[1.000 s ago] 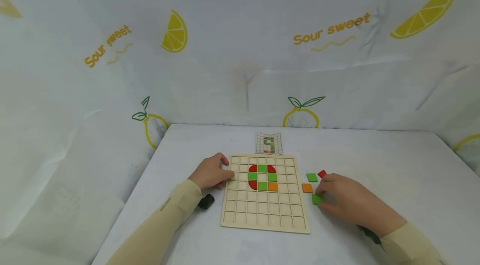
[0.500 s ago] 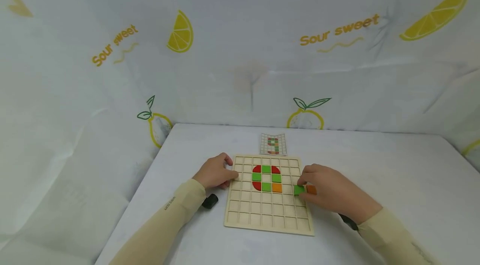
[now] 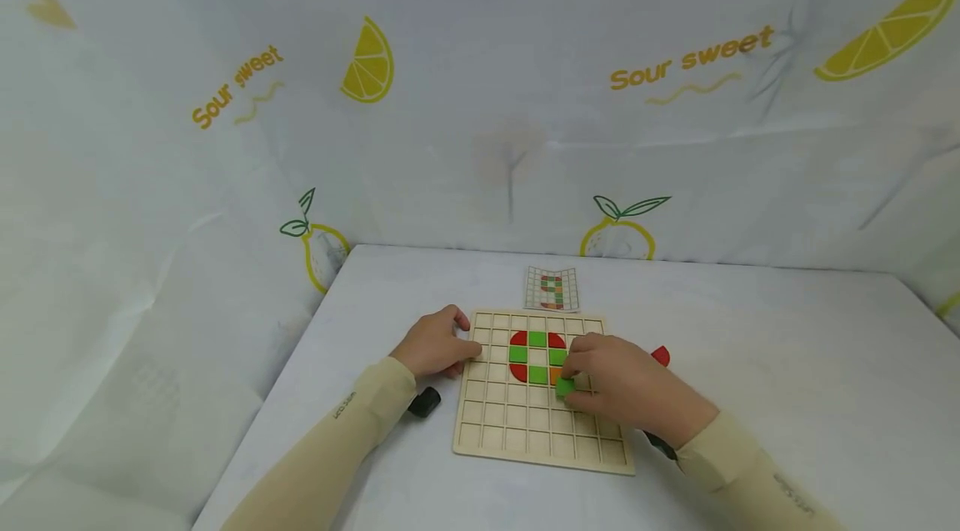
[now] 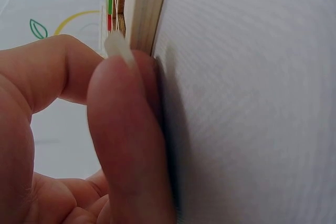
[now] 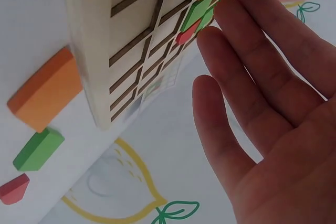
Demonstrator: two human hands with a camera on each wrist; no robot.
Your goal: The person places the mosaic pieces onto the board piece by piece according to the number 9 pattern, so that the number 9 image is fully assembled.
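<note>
The right hand has carried its pinched green square tile toward the relaxed left hand touching the pale wooden grid board, apparently extending the red-green-orange tile pattern.

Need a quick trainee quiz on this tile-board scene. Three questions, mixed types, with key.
1. Multiple choice: what is the right hand pinching?
a) an orange tile
b) a green tile
c) the printed card

2. True or false: the printed card lies on top of the board.

3. Short answer: in the right wrist view, which three colours of piece lie loose beside the board?

Key:
1. b
2. False; the printed card is on the table, beyond the board's far edge.
3. Orange, green and red: an orange tile, another green tile and a red piece.
</note>
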